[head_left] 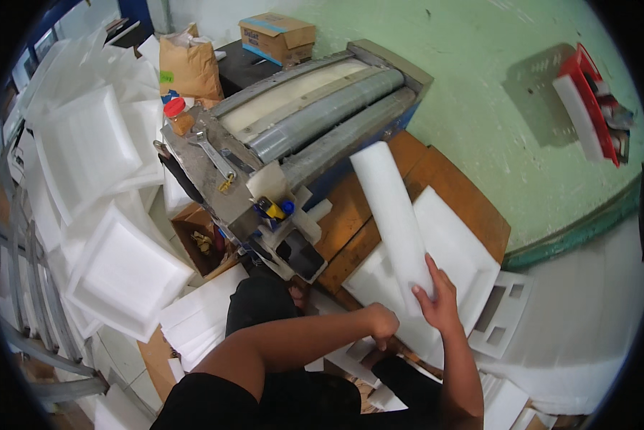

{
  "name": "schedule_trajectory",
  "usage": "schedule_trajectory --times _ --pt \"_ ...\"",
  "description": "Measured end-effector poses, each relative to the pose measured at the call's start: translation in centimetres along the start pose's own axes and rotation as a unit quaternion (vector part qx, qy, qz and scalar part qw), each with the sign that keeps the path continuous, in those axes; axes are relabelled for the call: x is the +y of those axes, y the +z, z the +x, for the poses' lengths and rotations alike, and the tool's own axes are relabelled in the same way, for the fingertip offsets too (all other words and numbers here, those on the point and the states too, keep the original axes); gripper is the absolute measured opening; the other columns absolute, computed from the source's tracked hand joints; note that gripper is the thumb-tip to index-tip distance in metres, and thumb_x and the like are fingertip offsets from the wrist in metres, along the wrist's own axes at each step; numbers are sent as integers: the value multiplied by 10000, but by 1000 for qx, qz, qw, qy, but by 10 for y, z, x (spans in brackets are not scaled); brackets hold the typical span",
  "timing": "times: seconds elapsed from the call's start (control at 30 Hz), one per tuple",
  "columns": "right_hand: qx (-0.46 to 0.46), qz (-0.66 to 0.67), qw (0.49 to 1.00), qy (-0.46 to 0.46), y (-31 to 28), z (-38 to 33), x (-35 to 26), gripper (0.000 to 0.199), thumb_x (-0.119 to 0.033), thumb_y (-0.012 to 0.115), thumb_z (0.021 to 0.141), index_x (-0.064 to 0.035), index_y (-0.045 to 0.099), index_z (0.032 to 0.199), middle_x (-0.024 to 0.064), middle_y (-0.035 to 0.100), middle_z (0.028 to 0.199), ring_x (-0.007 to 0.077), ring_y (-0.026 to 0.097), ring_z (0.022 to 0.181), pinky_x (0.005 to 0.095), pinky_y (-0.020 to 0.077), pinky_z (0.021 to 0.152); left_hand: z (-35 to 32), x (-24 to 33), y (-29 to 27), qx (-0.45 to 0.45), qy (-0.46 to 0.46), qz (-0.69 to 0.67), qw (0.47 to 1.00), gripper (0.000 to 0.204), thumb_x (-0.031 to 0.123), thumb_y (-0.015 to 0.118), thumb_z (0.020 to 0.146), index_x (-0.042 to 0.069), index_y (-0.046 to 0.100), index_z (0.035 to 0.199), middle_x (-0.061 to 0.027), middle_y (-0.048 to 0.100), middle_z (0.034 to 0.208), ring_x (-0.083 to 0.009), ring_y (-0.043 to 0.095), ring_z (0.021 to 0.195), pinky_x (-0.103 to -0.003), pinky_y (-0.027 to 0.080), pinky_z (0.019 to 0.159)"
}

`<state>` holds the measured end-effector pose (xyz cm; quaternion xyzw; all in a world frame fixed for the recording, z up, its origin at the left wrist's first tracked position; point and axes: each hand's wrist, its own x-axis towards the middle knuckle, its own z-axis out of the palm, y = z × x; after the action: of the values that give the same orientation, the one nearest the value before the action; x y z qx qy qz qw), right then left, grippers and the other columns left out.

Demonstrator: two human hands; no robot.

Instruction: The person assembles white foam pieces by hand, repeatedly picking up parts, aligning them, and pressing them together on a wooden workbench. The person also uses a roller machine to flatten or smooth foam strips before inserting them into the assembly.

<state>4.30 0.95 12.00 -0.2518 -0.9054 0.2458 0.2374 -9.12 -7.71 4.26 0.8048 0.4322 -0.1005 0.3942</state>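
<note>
My right hand (439, 299) is closed around the lower end of a long white foam strip (388, 208), thumb on its face and fingers along its right edge. The strip tilts up and to the left. Near its lower end, my left hand (383, 324) is curled like a fist; anything inside it is hidden. Behind the strip lies a white foam tray (455, 247) with raised edges, on a brown wooden surface (444, 179). A white foam frame with cut-out openings (510, 301) sits to the right of the tray.
A roller machine (329, 115) stands ahead, bearing an adjustable wrench (211, 152) and a red-lidded jar (178, 118). Foam trays (125, 265) pile up at left beside metal bars (39, 287). A cardboard box (277, 37) sits behind; a red basket (587, 100) hangs on the green wall.
</note>
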Motion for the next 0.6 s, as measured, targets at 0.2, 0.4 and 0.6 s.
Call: schedule_trajectory --times 0.2,0.4,0.6 --pt "-23 -104 994 -33 23 131 12 699 -105 718 938 -150 460 1586 142 452 824 301 475 709 384 478 690 -7 -14 -14 97 -2 -40 995 366 394 842 761 80 815 947 -114 787 966 -328 758 919 -471 602 768" --pt "-49 -146 983 -101 50 213 16 693 -102 697 951 -168 446 1594 171 510 875 338 530 778 411 488 747 -28 -27 -18 131 -20 -66 989 378 370 905 754 105 818 1010 -91 788 1059 -285 755 1004 -435 609 809" --pt "-49 -141 982 -119 57 284 -11 693 -101 688 948 -174 447 1593 203 547 921 370 556 807 425 494 771 -9 -46 7 214 26 -102 971 301 199 819 693 13 752 920 -156 775 925 -338 768 882 -462 615 712"
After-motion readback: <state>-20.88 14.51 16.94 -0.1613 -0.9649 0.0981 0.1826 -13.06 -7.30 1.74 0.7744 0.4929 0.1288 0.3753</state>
